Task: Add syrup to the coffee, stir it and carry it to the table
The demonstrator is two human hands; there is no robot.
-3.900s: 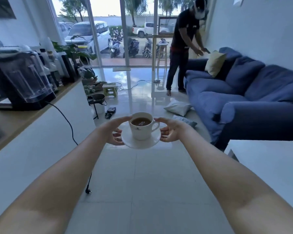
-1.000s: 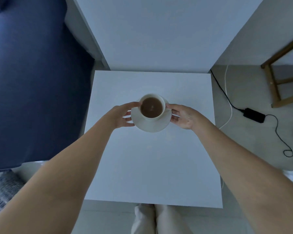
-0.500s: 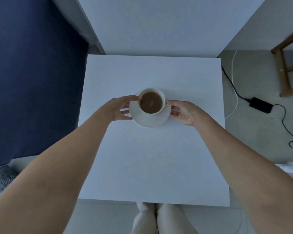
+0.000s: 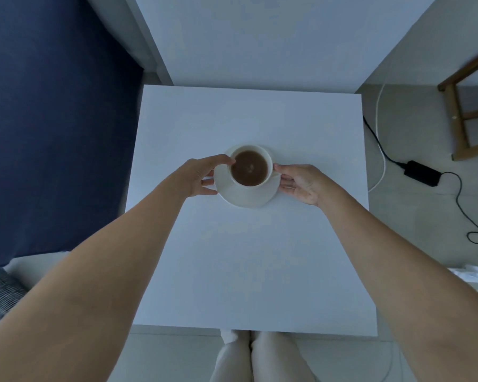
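Note:
A white cup [image 4: 270, 164] full of brown coffee [image 4: 249, 168] stands on a white saucer [image 4: 246, 196] over the middle of a small white square table [image 4: 254, 260]. My left hand [image 4: 198, 176] grips the saucer's left edge, its thumb up against the cup's rim. My right hand [image 4: 301, 183] grips the saucer's right edge, thumb by the cup's side. I cannot tell whether the saucer touches the tabletop or hangs just above it. No spoon or syrup is in view.
A dark blue sofa [image 4: 53, 119] stands close along the table's left side. On the floor to the right lie a black power adapter [image 4: 421, 172] with its cord and a white cable [image 4: 380, 106]. A wooden stool [image 4: 464, 111] is at the far right. My legs [image 4: 260, 357] are at the table's near edge.
Seconds ago I carried the cup through the room; now it is over the table. In the last second the cup and both hands have sunk lower towards the tabletop, still gripping the saucer.

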